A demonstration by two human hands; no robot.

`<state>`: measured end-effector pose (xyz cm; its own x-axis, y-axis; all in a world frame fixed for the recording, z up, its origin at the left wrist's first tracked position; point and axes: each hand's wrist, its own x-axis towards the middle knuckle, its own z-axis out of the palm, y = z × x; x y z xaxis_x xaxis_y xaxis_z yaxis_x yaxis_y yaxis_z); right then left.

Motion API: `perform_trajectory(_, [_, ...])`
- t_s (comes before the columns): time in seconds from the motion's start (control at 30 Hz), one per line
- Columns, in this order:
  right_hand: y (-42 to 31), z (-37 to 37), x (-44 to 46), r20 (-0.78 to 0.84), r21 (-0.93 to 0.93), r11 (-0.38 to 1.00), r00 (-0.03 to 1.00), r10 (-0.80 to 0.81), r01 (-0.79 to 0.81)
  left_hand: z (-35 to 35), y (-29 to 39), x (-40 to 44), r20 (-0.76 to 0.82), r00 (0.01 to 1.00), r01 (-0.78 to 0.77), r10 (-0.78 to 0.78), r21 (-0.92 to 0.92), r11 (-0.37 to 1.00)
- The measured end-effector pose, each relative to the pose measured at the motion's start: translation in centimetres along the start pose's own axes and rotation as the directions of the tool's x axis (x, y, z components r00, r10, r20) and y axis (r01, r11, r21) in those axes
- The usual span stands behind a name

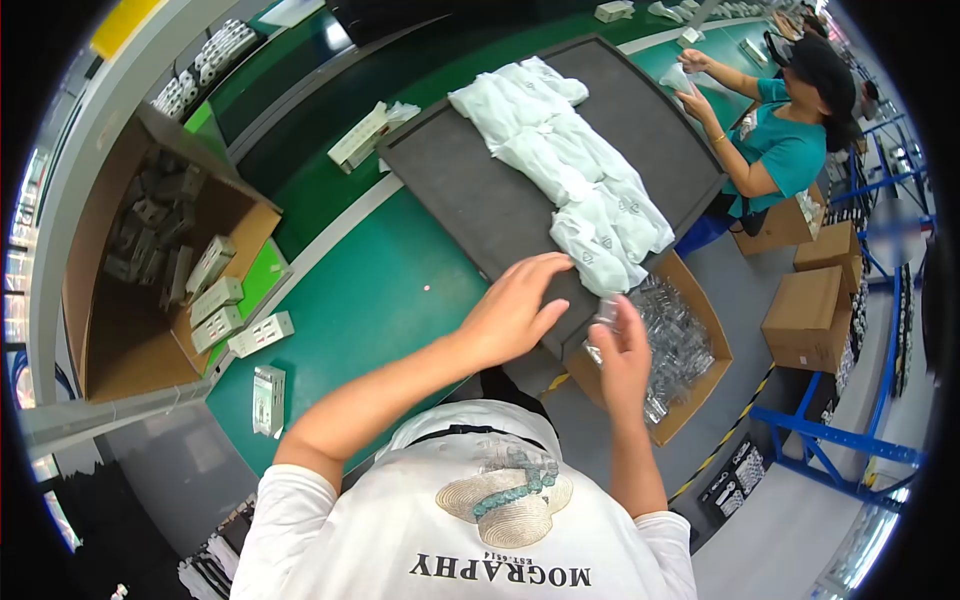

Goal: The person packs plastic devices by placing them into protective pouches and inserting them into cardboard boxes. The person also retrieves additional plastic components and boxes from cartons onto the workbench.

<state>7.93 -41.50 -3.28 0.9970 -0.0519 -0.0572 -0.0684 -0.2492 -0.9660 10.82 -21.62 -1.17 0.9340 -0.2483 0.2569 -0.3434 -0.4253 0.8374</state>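
Note:
My left hand (512, 308) is over the near edge of a dark grey tray (440, 165), its fingers stretched out and thumb apart, holding nothing. Its fingertips are close to the nearest of several white plastic bags (590, 245) laid in overlapping rows on the tray. My right hand (625, 350) is at the tray's near right corner, fingers closed on a small clear, shiny piece (606, 312) whose exact kind I cannot make out. Just beyond and below that hand, a cardboard box (715, 375) holds many clear, shiny pieces (675, 335).
A large cardboard box (95, 300) with small white boxes (213, 265) lies open at left. Another white box (268, 400) stands on the green table (390, 260). At right, a person in a teal shirt (790, 150) handles a clear bag (676, 80). Cartons (805, 315) and blue racking (830, 440) stand beyond.

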Motion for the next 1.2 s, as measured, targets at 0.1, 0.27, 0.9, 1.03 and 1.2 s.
perform_trajectory(0.1, [0.8,-2.8,1.3,-0.075,0.2,0.977,0.993,0.092,-0.076,3.7,-3.5,4.8,0.065,0.953,-0.296,0.296,0.41,0.863])
perform_trajectory(0.27, [1.9,-5.0,1.7,-0.033,0.319,0.936,0.985,0.17,-0.15,6.2,-3.6,9.3,0.444,0.871,-0.481,0.209,0.689,0.542])
perform_trajectory(0.9, [-2.9,3.1,3.3,0.304,0.319,0.939,0.952,0.028,-0.13,-5.3,-1.9,-4.9,0.326,0.825,0.086,-0.461,-0.879,-0.469])
perform_trajectory(1.03, [-5.7,7.3,0.9,0.393,0.298,0.95,0.919,-0.035,-0.092,-5.8,-1.4,-7.6,0.243,0.602,0.109,-0.76,-0.969,-0.223])
perform_trajectory(1.2, [-6.8,11.4,-1.3,0.476,0.226,0.973,0.866,-0.153,0.047,-9.7,0.7,-12.0,0.191,0.641,-0.004,-0.744,-0.968,-0.252])
